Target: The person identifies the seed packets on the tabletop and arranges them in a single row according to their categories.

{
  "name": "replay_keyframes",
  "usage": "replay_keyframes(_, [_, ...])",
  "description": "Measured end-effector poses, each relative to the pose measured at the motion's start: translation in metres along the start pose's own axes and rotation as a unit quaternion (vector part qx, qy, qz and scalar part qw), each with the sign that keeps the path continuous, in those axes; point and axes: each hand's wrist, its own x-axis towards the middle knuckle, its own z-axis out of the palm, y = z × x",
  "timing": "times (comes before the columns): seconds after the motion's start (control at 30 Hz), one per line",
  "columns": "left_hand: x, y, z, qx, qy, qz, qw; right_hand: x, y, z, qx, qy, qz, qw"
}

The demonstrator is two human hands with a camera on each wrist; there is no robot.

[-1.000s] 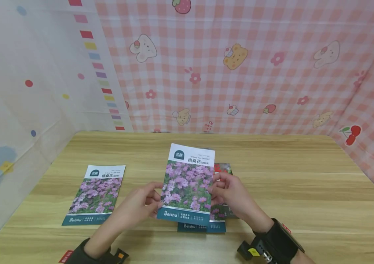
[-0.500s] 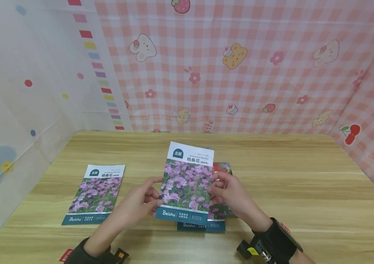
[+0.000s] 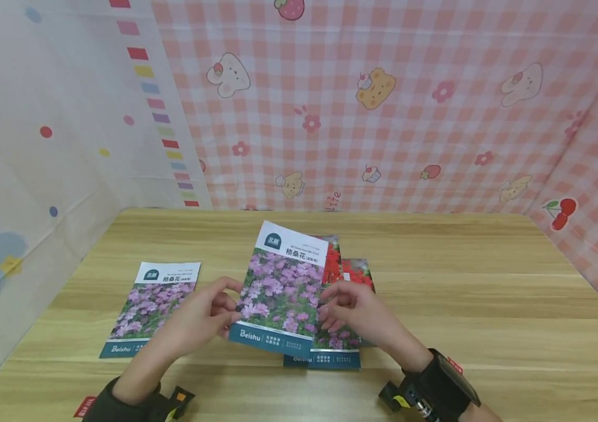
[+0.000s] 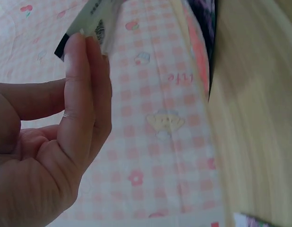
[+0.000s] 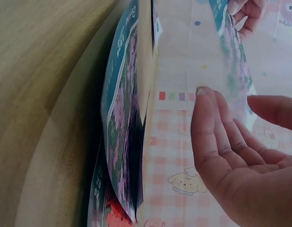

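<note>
The seed packet [image 3: 282,293] I pinch in my left hand [image 3: 197,319] reads "Beishu" on its teal bottom band and "格桑花" on the white top strip. The packet lying flat to my left [image 3: 152,309] carries the same two marks. On the pink checked backdrop [image 3: 383,117], part of a word reads "ife".

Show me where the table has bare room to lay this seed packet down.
The right side of the table is bare wood, from the packet pile out to the checked cloth. The far strip beyond the held packet is bare too. It is crowded at the middle and left, around the flat packet.
</note>
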Motion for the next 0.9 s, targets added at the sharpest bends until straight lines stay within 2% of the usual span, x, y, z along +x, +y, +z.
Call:
replay_keyframes(0.17, [-0.003,-0.002,-0.009,0.038,0.017,-0.032,0.9986,-0.001,0.001,0.005,-0.06,-0.017,-0.019,0.9979])
replay_keyframes(0.3, [-0.003,-0.005,-0.016,0.058,0.021,-0.048,0.9969,-0.001,0.002,0.009,-0.127,-0.03,-0.043,0.9905])
replay_keyframes(0.4, [-0.003,-0.009,-0.02,0.074,0.024,-0.053,0.9955,-0.003,0.002,0.013,-0.172,-0.047,-0.067,0.9817])
replay_keyframes(0.5, [-0.004,-0.013,-0.023,0.1,0.029,-0.064,0.9925,-0.003,0.002,0.018,-0.194,-0.068,-0.079,0.9754])
replay_keyframes(0.67, [-0.005,-0.017,-0.026,0.149,0.033,-0.088,0.9844,-0.004,0.004,0.027,-0.226,-0.098,-0.08,0.9659])
replay_keyframes(0.9, [-0.003,-0.027,-0.028,0.204,0.016,-0.101,0.9736,-0.006,0.002,0.039,-0.304,-0.117,-0.094,0.9409])
